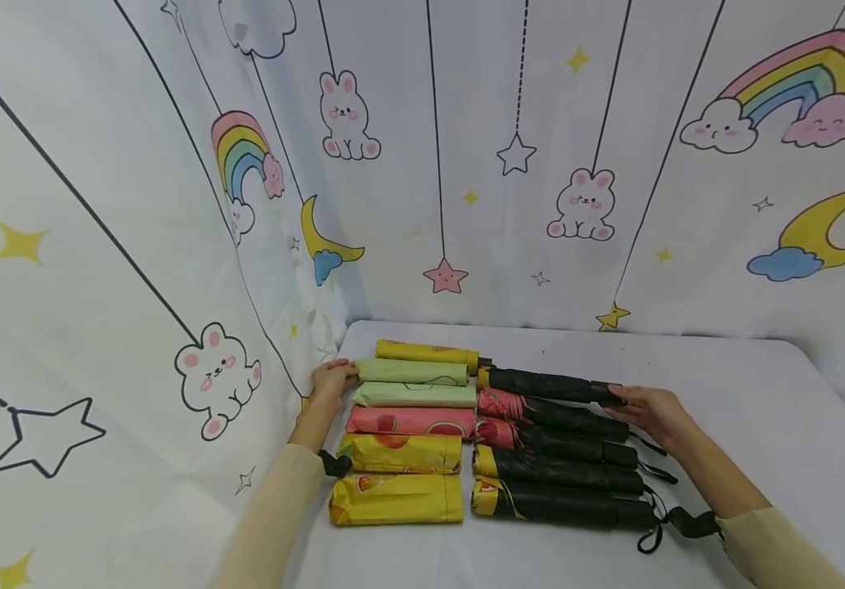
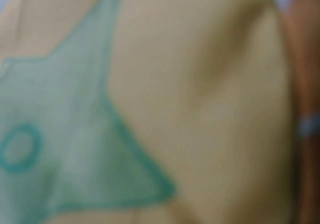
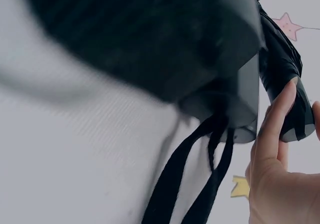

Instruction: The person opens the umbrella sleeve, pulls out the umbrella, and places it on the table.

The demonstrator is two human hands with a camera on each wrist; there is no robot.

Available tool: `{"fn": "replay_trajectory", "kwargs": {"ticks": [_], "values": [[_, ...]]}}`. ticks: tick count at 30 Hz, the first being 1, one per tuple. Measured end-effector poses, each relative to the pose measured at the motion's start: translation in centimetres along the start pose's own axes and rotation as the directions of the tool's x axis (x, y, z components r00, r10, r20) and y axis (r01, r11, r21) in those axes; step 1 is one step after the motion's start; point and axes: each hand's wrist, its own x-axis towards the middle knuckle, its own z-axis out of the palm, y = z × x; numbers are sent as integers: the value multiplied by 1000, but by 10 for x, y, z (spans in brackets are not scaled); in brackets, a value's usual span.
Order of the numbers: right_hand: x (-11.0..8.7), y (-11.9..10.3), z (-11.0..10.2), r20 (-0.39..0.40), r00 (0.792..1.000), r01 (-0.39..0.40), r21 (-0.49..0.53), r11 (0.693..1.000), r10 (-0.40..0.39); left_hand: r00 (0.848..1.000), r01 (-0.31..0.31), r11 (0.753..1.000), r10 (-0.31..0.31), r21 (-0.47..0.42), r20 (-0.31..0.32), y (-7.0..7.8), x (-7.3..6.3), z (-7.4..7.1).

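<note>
My left hand pinches the left end of a light green umbrella cover in the head view. My right hand holds the handle end of a black folded umbrella, whose far tip is yellow. Its thumb and fingers lie on either side of that end in the right wrist view. Nearer me in the left column lie another light green cover, a pink cover and two yellow covers. Several black folded umbrellas with red or yellow ends form the right column. The left wrist view is blurred and hides the left fingers.
Behind the rows lies a yellow-covered umbrella with a dark end. Wrist loops hang off the black umbrellas' right ends. The white table meets a printed cloth at its back and left.
</note>
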Motion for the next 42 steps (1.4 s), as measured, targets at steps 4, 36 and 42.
{"fn": "replay_trajectory", "kwargs": {"ticks": [4, 36, 42], "values": [[0, 3, -3, -29, 999, -16, -60, 998, 15, 1000, 4, 1000, -4, 0, 12, 0, -1, 0], [-3, -37, 20, -109, 988, -51, -901, 430, -112, 994, 15, 997, -24, 81, 110, 6, -1, -2], [4, -42, 32, -84, 983, -9, -910, 415, -163, 989, 14, 996, -27, 88, 149, 4, 1, 1]]}}
